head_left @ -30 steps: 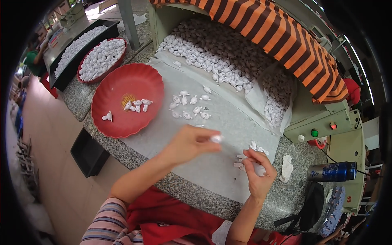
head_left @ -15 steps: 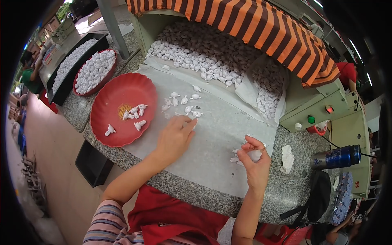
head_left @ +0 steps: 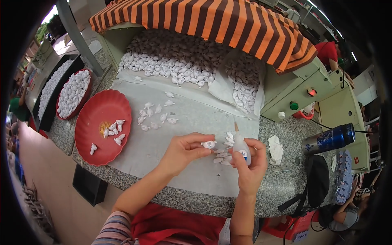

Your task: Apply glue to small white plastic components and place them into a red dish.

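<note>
Pinching hands [head_left: 178, 155] (left: figurine [head_left: 209, 144]; right: bottle [head_left: 240, 148])

Blue flask [head_left: 326, 139] near black bag [head_left: 317, 177], white tissue [head_left: 275, 150], striped cloth [head_left: 222, 25].

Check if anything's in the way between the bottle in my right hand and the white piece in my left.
Nothing visible stands between the bottle in your right hand and the white piece in your left hand. Other white pieces show in the gap, but they appear to lie on the pale sheet below.

Glare whitens the upper left; shadow lies deep inside the cabinet [head_left: 281, 98].
</note>
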